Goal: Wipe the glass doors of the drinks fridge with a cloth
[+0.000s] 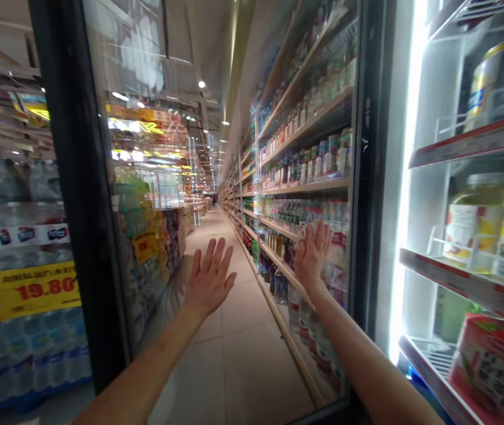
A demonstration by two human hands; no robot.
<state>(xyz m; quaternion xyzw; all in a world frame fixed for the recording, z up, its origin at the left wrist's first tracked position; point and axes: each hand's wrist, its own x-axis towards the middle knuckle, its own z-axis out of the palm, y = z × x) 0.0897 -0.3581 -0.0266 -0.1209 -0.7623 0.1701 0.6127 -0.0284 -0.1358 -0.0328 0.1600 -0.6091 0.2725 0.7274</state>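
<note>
A glass cooler door point(216, 366) with a black frame point(68, 177) stands swung out across the middle of the view. My left hand point(210, 277) is held up at the glass, palm forward, its fingers spread and nothing in it. To the right, my right hand point(312, 254) is also raised flat at the pane, fingers stretched out and holding nothing. Whether each palm touches the glass or stops just short of it, I cannot tell.
Right of the door, a lit cooler holds juice bottles point(473, 224) and a red pack point(495, 366) on wire shelves. On the left stand stacked packs of bottled water point(25, 348) with a yellow price sign point(36, 289). An aisle with bottle shelves point(309, 124) appears in the glass.
</note>
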